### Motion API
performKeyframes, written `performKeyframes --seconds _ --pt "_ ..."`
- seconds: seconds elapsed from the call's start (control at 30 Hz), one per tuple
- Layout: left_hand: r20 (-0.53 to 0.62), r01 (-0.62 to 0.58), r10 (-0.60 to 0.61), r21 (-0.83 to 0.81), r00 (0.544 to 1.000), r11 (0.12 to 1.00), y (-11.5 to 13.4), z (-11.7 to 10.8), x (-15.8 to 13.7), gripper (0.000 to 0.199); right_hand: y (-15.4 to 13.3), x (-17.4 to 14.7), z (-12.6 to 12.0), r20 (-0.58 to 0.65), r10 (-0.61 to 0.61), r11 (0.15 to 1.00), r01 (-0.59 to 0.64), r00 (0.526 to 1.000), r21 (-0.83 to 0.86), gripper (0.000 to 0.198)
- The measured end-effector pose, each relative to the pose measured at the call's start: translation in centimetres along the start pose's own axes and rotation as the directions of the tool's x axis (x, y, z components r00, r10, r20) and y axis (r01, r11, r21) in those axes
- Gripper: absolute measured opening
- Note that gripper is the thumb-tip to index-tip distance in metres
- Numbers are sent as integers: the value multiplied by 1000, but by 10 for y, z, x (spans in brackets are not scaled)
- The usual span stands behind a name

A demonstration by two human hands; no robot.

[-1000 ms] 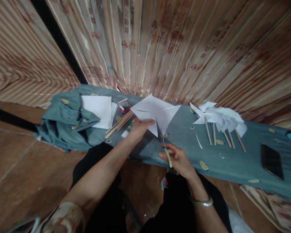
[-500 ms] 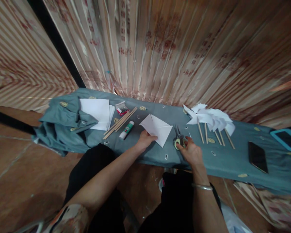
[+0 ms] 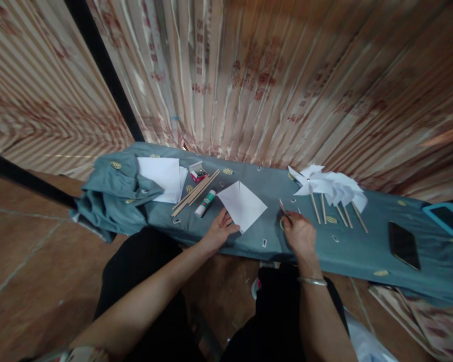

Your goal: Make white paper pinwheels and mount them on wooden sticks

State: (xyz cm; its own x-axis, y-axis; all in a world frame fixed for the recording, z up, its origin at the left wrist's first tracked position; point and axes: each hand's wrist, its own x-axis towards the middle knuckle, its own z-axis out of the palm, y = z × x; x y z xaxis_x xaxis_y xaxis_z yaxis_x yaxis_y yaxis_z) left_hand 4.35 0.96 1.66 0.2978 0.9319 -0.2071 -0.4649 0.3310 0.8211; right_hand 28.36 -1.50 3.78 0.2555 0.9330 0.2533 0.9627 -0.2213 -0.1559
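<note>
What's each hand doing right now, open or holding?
Left hand: closed, holding the white square paper sheet by its near-left edge.
Right hand: closed, holding the metal-bladed, light-green-handled scissors.

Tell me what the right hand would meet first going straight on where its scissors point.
Likely the printed curtain; the way looks free over the tablecloth, passing right of the white paper square, though depth is unclear.

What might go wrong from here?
The scissors in the right hand are near the paper, so a stray sweep might nick it. The left hand holds only one side, so the paper could slip. The glue stick, lying down, might roll if bumped.
</note>
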Motion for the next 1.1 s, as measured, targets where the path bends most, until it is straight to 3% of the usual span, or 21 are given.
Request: performKeyframes --seconds 0.1,0.17,0.23,0.33,0.4,0.47,0.53,0.63,0.87,1.1 --pt "-124 -29 44 124 991 992 0 -8 -5 86 -28 -2 12 -37 -147 986 149 988 80 33" --pt "-190 -50 105 273 976 961 4 -13 -10 87 -47 -3 22 -83 -290 940 300 953 164 37" --pt "-166 -110 205 455 965 884 11 -18 -16 82 -61 -4 30 -97 -365 905 378 926 195 38" --pt "72 -289 339 704 938 648 21 -19 -21 63 -73 -2 38 -66 -420 886 425 905 184 40" --pt "292 -416 322 793 900 444 26 -14 -17 52 -76 -1 42 -38 -447 878 447 894 170 42" --pt "428 -485 242 832 871 271 27 -7 -7 52 -79 0 46 -22 -459 875 456 888 164 43" --pt "475 -490 130 860 870 142 25 -1 6 52 -80 0 49 -14 -462 874 459 887 160 43" --pt "450 -450 17 893 893 -13 20 -1 21 50 -79 -1 54 -15 -479 870 476 878 130 44" --pt "504 -505 -49 849 862 -156 23 -11 23 43 -61 2 52 -56 -462 885 464 885 28 38" --pt "559 -556 -37 810 828 -187 25 -15 21 43 -47 5 54 -119 -414 909 417 903 2 38"
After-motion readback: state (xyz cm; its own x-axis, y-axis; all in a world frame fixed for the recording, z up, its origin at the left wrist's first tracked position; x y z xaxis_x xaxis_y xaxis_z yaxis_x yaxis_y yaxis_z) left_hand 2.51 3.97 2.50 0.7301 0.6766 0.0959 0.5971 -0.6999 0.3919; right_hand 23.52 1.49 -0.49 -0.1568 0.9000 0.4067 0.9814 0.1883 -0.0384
